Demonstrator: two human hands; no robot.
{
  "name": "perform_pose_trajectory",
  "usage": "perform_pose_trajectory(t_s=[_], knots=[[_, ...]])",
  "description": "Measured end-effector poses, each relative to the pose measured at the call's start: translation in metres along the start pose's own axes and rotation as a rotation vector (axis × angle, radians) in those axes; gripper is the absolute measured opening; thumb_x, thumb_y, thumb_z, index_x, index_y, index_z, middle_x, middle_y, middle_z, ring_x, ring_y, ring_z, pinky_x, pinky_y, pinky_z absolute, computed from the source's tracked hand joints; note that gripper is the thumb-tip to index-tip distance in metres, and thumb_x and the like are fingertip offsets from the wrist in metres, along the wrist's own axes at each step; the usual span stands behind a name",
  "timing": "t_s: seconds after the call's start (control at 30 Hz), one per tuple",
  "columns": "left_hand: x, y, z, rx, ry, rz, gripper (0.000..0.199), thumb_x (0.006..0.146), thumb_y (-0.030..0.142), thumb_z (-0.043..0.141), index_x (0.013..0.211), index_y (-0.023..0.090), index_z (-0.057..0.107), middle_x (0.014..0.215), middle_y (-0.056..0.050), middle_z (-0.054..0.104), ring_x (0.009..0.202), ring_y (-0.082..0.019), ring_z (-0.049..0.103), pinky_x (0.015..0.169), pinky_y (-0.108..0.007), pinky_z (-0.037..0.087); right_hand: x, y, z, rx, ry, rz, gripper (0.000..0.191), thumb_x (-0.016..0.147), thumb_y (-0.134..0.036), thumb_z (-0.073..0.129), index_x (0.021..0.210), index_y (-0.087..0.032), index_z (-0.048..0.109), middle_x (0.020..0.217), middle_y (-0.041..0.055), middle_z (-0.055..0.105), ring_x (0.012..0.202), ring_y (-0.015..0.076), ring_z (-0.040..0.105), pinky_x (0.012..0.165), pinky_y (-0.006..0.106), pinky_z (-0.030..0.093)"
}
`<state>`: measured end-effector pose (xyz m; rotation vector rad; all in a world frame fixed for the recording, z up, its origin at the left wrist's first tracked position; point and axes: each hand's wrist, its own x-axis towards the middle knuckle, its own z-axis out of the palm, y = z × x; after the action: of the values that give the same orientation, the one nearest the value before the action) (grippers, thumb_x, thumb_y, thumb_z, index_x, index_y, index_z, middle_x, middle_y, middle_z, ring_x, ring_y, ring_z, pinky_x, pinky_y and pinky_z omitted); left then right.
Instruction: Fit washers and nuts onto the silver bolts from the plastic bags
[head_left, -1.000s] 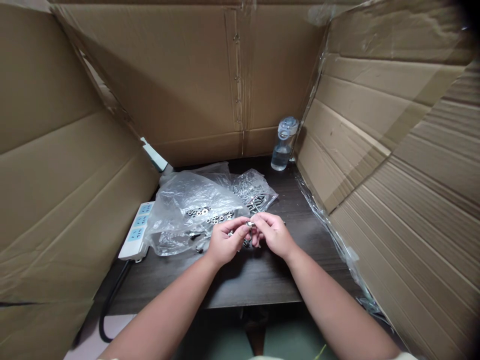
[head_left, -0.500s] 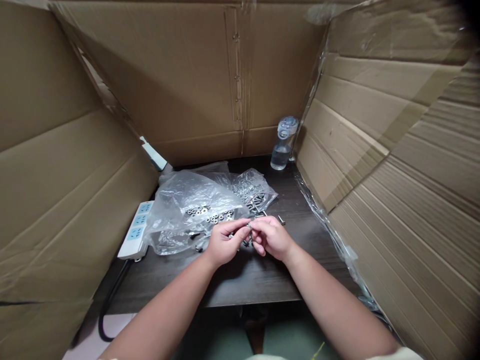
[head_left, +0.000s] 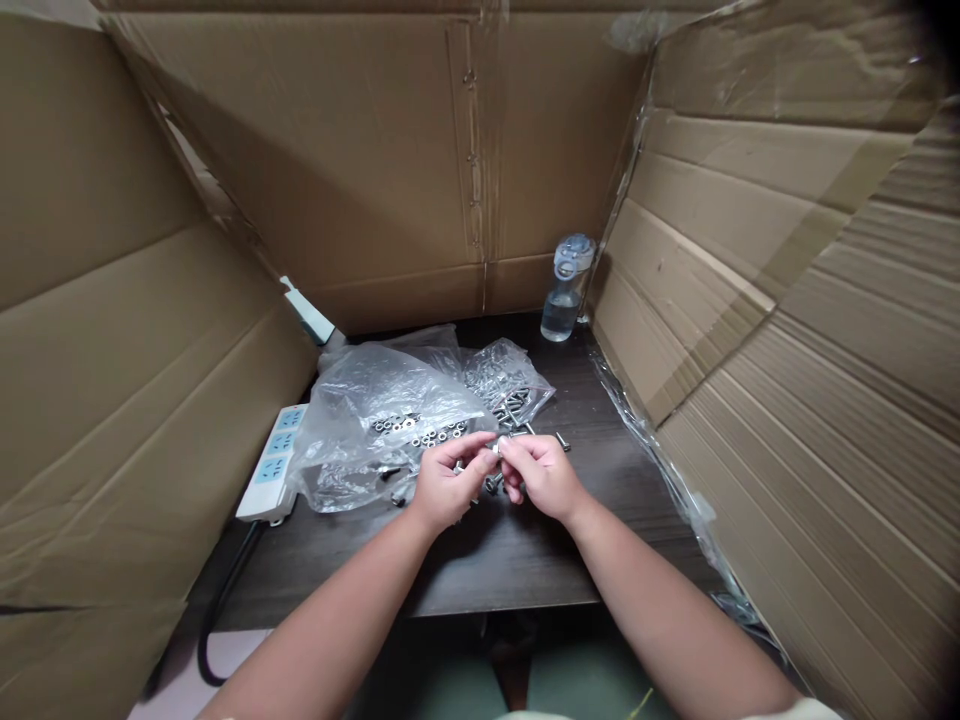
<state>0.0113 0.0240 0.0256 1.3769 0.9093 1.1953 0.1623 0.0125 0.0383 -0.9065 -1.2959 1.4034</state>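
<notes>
My left hand [head_left: 448, 484] and my right hand [head_left: 546, 476] meet fingertip to fingertip above the dark table [head_left: 517, 570]. Both are pinched around a small, shiny metal piece [head_left: 497, 450], mostly hidden by the fingers. Under and between the hands lie a few metal bolts [head_left: 493, 484], partly covered. Just beyond my left hand, many nuts [head_left: 441, 435] rest on a clear plastic bag [head_left: 375, 385]. A second clear bag [head_left: 510, 375] holding many bolts lies beyond my right hand, with a loose bolt [head_left: 562, 441] to its right.
A water bottle [head_left: 562, 290] stands at the back right. On the left lies a white power strip [head_left: 271, 465] with a black cable [head_left: 217, 590]. Cardboard walls [head_left: 337, 150] enclose the table at the back and both sides. A pale green-white object [head_left: 309, 316] leans at the back left.
The fingers of both hands have shifted slightly around the small piece. The lower fingers of my right hand have curled in more, so the bolts beneath show more clearly.
</notes>
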Motion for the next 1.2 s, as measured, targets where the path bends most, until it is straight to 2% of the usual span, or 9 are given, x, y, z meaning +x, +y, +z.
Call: perform_pose_trajectory(t_s=[0.13, 0.3, 0.67, 0.73, 0.83, 0.9, 1.0, 1.1, 1.2], knots=[[0.0009, 0.0047, 0.0014, -0.095, -0.014, -0.111, 0.024, 0.073, 0.035, 0.07, 0.081, 0.013, 0.066, 0.048, 0.003, 0.051, 0.034, -0.003, 0.036, 0.034, -0.016, 0.029, -0.0012, -0.0001, -0.0003, -0.085, 0.004, -0.042, 0.044, 0.087, -0.047, 0.049, 0.055, -0.018, 0.048, 0.043, -0.004, 0.045, 0.035, 0.0086, 0.044, 0.039, 0.021, 0.035], [0.0008, 0.0067, 0.0006, -0.231, -0.068, -0.218, 0.03, 0.072, 0.037, 0.07, 0.086, 0.012, 0.063, 0.05, 0.003, 0.051, 0.033, -0.002, 0.032, 0.031, -0.015, 0.025, -0.0021, 0.0, -0.0008, -0.099, 0.016, -0.054, 0.044, 0.087, -0.05, 0.049, 0.056, -0.018, 0.049, 0.043, -0.0035, 0.046, 0.036, 0.0099, 0.045, 0.039, 0.022, 0.035], [0.0026, 0.0068, -0.0056, 0.009, -0.113, -0.08, 0.027, 0.069, 0.038, 0.072, 0.074, 0.013, 0.061, 0.046, 0.005, 0.048, 0.036, -0.004, 0.035, 0.037, -0.017, 0.028, -0.001, -0.0032, -0.0024, -0.115, -0.07, -0.033, 0.045, 0.088, -0.048, 0.048, 0.054, -0.017, 0.048, 0.044, -0.0031, 0.047, 0.037, 0.0092, 0.047, 0.039, 0.021, 0.036], [0.0027, 0.0075, -0.0059, 0.045, -0.112, -0.054, 0.027, 0.07, 0.037, 0.071, 0.072, 0.013, 0.061, 0.046, 0.005, 0.048, 0.037, -0.004, 0.035, 0.039, -0.018, 0.029, -0.0012, -0.0035, -0.0017, -0.113, -0.061, -0.037, 0.04, 0.087, -0.045, 0.05, 0.059, -0.017, 0.051, 0.046, -0.0028, 0.05, 0.039, 0.0097, 0.049, 0.04, 0.021, 0.039], [0.0025, 0.0071, -0.0059, 0.059, -0.09, -0.039, 0.028, 0.069, 0.039, 0.071, 0.071, 0.013, 0.061, 0.045, 0.005, 0.048, 0.037, -0.004, 0.035, 0.04, -0.019, 0.031, -0.002, -0.0038, -0.0008, -0.017, 0.007, -0.056, 0.024, 0.082, -0.041, 0.06, 0.078, -0.017, 0.058, 0.056, -0.0024, 0.058, 0.044, 0.0117, 0.056, 0.044, 0.023, 0.047], [0.0024, 0.0065, -0.0057, 0.04, -0.081, -0.047, 0.029, 0.069, 0.04, 0.071, 0.072, 0.013, 0.061, 0.044, 0.005, 0.048, 0.037, -0.005, 0.036, 0.04, -0.019, 0.031, -0.0028, -0.0043, -0.0018, 0.066, 0.013, -0.068, 0.022, 0.079, -0.038, 0.065, 0.086, -0.018, 0.059, 0.063, -0.0009, 0.062, 0.049, 0.0142, 0.061, 0.048, 0.027, 0.052], [0.0024, 0.0062, -0.0057, -0.023, -0.08, -0.073, 0.03, 0.068, 0.04, 0.072, 0.073, 0.013, 0.06, 0.044, 0.005, 0.048, 0.035, -0.004, 0.036, 0.038, -0.018, 0.029, -0.0039, -0.0057, -0.0056, 0.123, -0.072, -0.084, 0.02, 0.079, -0.034, 0.066, 0.088, -0.016, 0.063, 0.074, 0.0029, 0.064, 0.058, 0.0171, 0.066, 0.056, 0.031, 0.056], [0.0026, 0.0068, -0.0063, -0.049, -0.089, -0.088, 0.029, 0.068, 0.039, 0.072, 0.073, 0.013, 0.059, 0.045, 0.005, 0.049, 0.035, -0.004, 0.035, 0.037, -0.017, 0.027, -0.0044, -0.0067, -0.009, 0.116, -0.108, -0.113, 0.02, 0.078, -0.031, 0.067, 0.089, -0.015, 0.065, 0.086, 0.0051, 0.062, 0.061, 0.0164, 0.067, 0.058, 0.031, 0.056], [0.0028, 0.0085, -0.0075, -0.004, -0.11, -0.053, 0.026, 0.071, 0.037, 0.07, 0.072, 0.013, 0.059, 0.046, 0.004, 0.05, 0.037, -0.004, 0.036, 0.039, -0.017, 0.029, -0.0043, -0.0058, -0.0098, 0.078, -0.082, -0.134, 0.019, 0.078, -0.03, 0.068, 0.086, -0.014, 0.066, 0.081, 0.0042, 0.062, 0.058, 0.0144, 0.065, 0.055, 0.028, 0.055]])
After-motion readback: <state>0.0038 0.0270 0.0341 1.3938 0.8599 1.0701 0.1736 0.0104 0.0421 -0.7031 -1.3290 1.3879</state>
